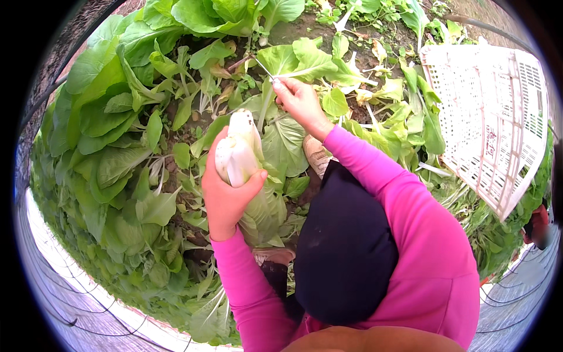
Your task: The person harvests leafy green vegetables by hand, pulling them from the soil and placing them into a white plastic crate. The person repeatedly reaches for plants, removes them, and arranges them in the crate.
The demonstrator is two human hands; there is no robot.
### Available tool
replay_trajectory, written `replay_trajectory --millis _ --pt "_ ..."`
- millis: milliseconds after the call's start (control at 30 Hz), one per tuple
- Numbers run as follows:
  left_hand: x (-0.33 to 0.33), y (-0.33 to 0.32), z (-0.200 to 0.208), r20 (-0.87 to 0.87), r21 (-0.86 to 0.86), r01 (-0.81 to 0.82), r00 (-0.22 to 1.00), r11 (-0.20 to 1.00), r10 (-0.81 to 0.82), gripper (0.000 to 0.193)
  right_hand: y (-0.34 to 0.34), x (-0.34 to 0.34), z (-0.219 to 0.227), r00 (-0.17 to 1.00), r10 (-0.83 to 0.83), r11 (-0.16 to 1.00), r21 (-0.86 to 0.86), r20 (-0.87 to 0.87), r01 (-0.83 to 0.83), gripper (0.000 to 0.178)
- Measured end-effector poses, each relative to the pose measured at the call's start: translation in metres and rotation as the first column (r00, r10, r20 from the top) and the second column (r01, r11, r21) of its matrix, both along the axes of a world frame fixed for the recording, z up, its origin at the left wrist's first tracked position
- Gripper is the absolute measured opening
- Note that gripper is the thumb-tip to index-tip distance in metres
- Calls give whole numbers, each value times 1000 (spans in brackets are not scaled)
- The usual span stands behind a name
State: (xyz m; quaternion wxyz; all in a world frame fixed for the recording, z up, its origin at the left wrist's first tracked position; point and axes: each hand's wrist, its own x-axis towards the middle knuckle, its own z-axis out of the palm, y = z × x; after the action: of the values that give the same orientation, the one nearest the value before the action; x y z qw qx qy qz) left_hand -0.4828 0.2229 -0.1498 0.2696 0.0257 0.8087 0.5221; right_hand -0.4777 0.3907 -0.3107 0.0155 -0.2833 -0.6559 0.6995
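Holding the cabbage (237, 155) base-up before me, my left hand (226, 190) curls firmly around it; my right hand (302, 104) pinches a thin metal tool (262, 66). Cutting free appears complete; the leafy plants (97, 120) at left apparently remain uncut

Brown soil (293, 31) showed at the upper centre — leafy green plants (97, 120) covered it at left, loose leaves (390, 90) littered it right of centre — and 1 tan shoe (316, 154) stood mid-frame.
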Motion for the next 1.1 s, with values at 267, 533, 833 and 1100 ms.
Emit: replay_trajectory --millis 267,533,833,1100 --pt "-79 48 -28 -327 -836 300 399 459 -857 55 21 -60 -41 989 -135 963 227 -57 145 38" --pt "-143 103 -70 -4 -966 252 174 49 -985 37 28 -93 -68 985 28 982 189 -170 5 37" --pt "-181 91 -82 188 -962 265 490 -60 -851 36 37 -89 -54 998 8 998 62 -66 -3 37" --pt "-179 67 -99 109 -969 246 549 36 -829 53 67 -100 -60 968 157 895 -442 196 -55 39"
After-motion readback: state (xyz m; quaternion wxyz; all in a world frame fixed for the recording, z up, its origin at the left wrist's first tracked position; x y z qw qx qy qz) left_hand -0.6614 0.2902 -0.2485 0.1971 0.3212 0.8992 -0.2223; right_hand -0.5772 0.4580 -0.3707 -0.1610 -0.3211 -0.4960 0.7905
